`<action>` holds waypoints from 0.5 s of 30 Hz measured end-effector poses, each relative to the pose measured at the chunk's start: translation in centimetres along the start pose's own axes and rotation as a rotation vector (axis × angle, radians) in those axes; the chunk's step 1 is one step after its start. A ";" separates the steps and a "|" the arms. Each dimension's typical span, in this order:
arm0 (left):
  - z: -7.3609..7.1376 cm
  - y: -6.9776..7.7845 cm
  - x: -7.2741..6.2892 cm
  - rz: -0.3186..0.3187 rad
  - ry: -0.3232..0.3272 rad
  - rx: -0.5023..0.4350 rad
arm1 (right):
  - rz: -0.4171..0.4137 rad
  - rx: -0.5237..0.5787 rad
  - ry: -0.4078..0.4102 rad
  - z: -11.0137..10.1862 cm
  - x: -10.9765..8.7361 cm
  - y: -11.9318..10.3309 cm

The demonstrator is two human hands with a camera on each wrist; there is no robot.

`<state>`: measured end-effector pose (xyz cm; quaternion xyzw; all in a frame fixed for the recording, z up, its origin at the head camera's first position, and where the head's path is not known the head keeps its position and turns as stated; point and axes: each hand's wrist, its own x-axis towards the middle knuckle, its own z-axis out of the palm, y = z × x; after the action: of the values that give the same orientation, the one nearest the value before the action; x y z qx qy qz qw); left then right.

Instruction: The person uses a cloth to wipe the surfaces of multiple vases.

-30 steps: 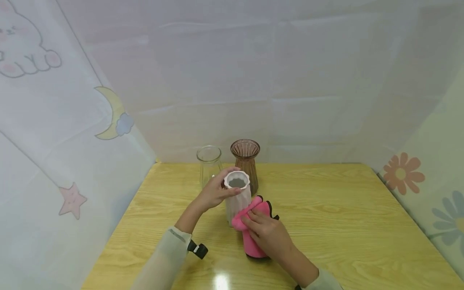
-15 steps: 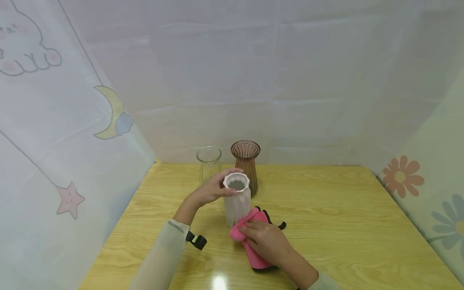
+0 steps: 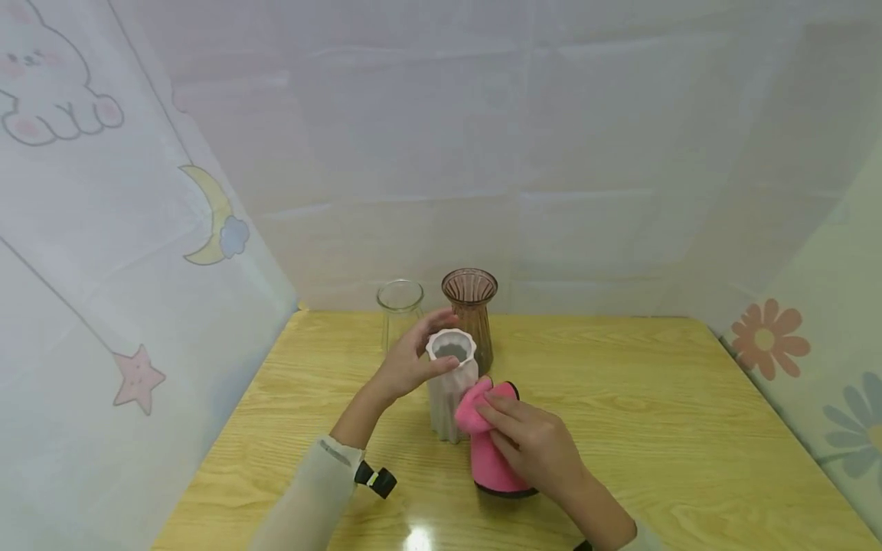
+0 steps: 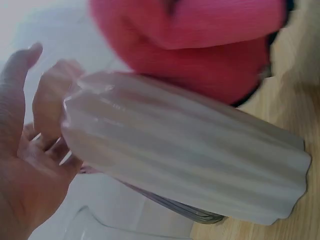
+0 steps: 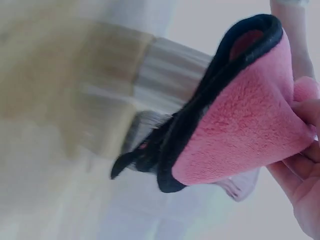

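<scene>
A white fluted vase stands upright on the table. My left hand is spread loosely about its rim; in the left wrist view the thumb is apart from the vase and the other fingers lie close to the rim. My right hand grips a pink cleaning cloth with dark edging, bunched at the vase's right side. In the left wrist view the cloth lies close against the vase wall; in the right wrist view it hangs folded from the fingers.
Behind the white vase stand a clear glass vase and a brownish-pink ribbed glass vase. All are on a yellow wood-grain table with pale, printed sheets around it.
My right hand and the cloth moved down the vase, then back up and slightly right. The left hand's fingers have loosened at the rim, and the vase's flutes look turned.
</scene>
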<state>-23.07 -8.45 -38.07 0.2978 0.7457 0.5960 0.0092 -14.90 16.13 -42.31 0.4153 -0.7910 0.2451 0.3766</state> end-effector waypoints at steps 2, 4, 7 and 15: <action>0.5 0.3 -0.2 -0.002 0.067 0.050 | -0.015 -0.002 0.061 -0.4 0.7 0.2; 0.9 0.4 -0.3 -0.014 0.115 0.080 | -0.030 -0.004 0.109 -0.8 1.3 0.4; 1.4 0.6 -0.5 -0.042 0.167 0.115 | -0.055 -0.015 0.149 -0.9 2.1 0.9; 2.2 0.6 -0.9 -0.133 0.194 0.164 | -0.106 -0.034 0.129 0.7 2.5 2.1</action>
<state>-21.22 -6.90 -38.45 0.1885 0.8073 0.5571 -0.0481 -17.91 15.61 -40.93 0.4333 -0.7461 0.2375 0.4463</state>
